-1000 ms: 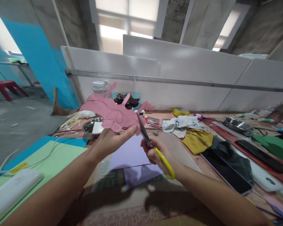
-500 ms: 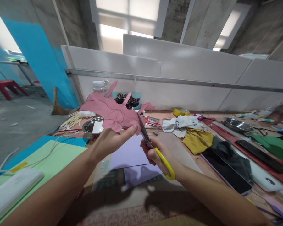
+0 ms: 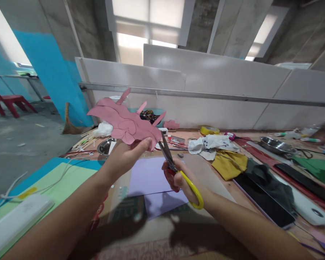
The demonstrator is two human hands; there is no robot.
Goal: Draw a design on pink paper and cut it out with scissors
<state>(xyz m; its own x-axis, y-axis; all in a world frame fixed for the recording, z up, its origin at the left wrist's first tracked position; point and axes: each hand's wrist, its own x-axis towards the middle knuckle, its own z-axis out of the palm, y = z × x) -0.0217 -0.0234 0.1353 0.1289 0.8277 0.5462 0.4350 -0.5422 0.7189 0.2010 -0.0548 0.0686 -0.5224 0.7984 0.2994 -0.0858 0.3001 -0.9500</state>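
My left hand point(image 3: 127, 153) pinches the lower edge of a pink paper cutout point(image 3: 119, 121), with the thumb on top. The cutout has a wavy outline, narrow strips sticking up and drawn curved lines. My right hand point(image 3: 182, 177) is wrapped round scissors point(image 3: 191, 187) with yellow and red handles. Their blades are slightly parted and point up and left, with the tips at the right end of the pink paper. Beneath the hands, sheets of lilac paper point(image 3: 148, 177) lie on the table.
At the left are light green paper point(image 3: 67, 180), a white power strip point(image 3: 21, 216) and a cable. A metal bowl point(image 3: 105, 146) and sticks stand behind my left hand. To the right lie yellow cloth point(image 3: 229, 164), a tablet-like device point(image 3: 262, 202), a black phone point(image 3: 304, 182) and another metal bowl point(image 3: 277, 145).
The pink cutout and my left hand have shifted slightly left. A piece at the paper's right end now shows apart from it, lying behind on the table. The scissor blades look wider apart.
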